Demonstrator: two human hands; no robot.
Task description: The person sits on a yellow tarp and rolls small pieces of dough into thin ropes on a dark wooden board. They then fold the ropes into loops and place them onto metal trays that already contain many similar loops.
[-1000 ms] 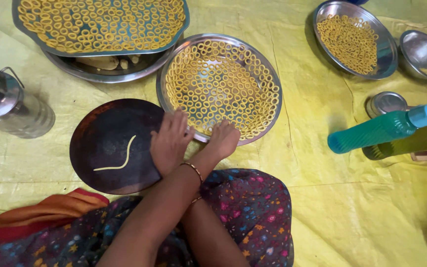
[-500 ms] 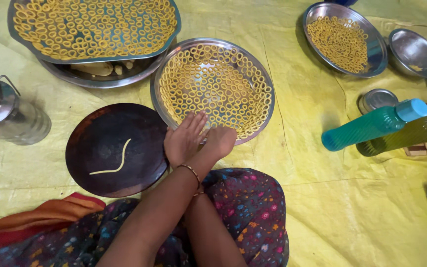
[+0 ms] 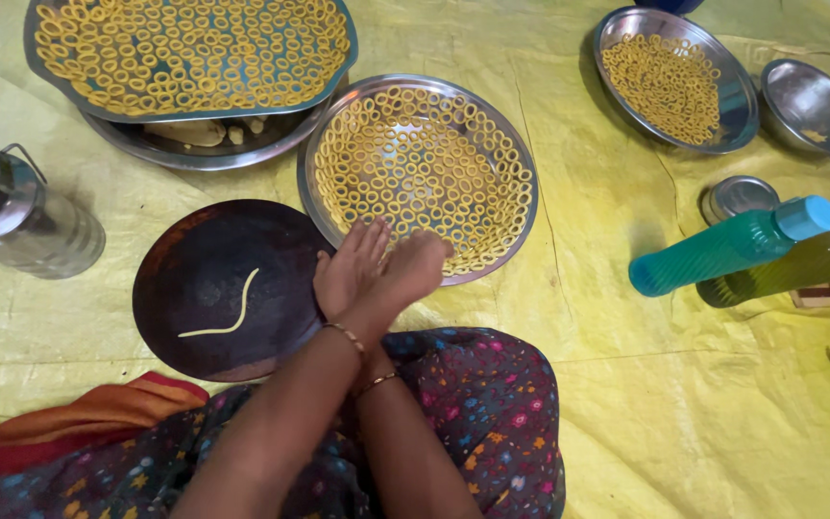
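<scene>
Two hands meet at the near rim of a steel plate filled with small dough rings.

Nearest is the patterned cloth (image 3: 473, 404) over the lap, dark with bright flowers, the forearms crossing above it. The left hand (image 3: 350, 274) lies flat, fingers stretched out and together, gripping nothing I can see; the right hand (image 3: 413, 271) is curled beside it, touching it, and whether its fingers pinch anything I cannot tell. Just left sits a round dark board (image 3: 228, 288), smooth and matte, with one thin curved strip of dough (image 3: 228, 309) on it. Both hands reach the round steel plate (image 3: 421, 173), shiny, packed with pale yellow rings. Beyond it, a blue-rimmed tray (image 3: 189, 56) of rings rests on another steel plate. All lies on a crinkled yellow sheet (image 3: 617, 288).
</scene>
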